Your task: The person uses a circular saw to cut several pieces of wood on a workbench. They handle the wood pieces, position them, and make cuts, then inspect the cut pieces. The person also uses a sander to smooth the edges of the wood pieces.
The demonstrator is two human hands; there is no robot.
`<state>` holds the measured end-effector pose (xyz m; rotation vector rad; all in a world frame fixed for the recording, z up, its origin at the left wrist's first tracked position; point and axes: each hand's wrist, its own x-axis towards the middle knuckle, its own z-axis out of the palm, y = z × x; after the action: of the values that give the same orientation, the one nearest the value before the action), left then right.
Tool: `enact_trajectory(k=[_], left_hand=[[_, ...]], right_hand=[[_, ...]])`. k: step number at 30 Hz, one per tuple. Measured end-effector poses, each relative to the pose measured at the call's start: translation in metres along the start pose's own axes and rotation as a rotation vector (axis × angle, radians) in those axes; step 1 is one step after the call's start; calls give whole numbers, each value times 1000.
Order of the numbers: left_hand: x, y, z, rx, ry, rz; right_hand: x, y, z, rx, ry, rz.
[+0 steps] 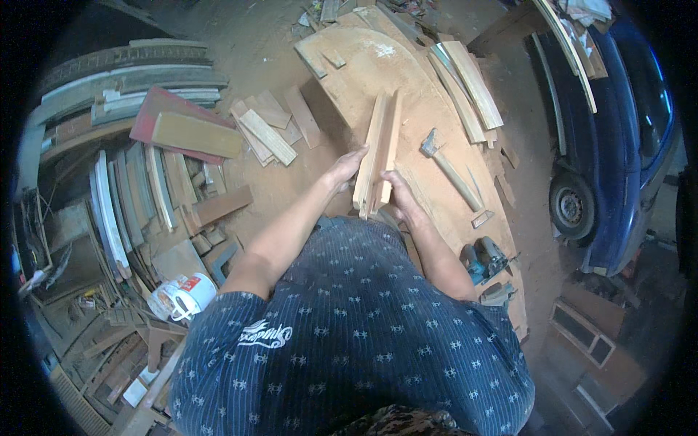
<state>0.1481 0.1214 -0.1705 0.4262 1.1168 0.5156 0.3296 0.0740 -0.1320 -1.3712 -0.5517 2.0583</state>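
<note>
At the centre of the frame, the left hand [347,171] and right hand [401,196] grip the timber [369,155] from either side near its lower end, fingers closed on it, some of them hidden. The step seems to be holding or aligning this grooved wood over the bench [423,109]; the next move likely calls for an even, steady grip. White lettering [266,335] marks the shirt [349,312]; at lower left, the bucket's [196,299] red label [192,282] is too small to read.
</note>
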Motion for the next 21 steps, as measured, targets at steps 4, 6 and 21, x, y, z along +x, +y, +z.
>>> enact_trajectory(k=[4, 6, 21], left_hand=[[-4, -12, -21, 25, -53, -32], [-10, -29, -60, 76, -69, -13], [-98, -73, -161, 140, 224, 115]], right_hand=[[-10, 7, 3, 289, 38, 16], [1, 38, -26, 333, 74, -24], [-9, 73, -3, -450, 404, -104]])
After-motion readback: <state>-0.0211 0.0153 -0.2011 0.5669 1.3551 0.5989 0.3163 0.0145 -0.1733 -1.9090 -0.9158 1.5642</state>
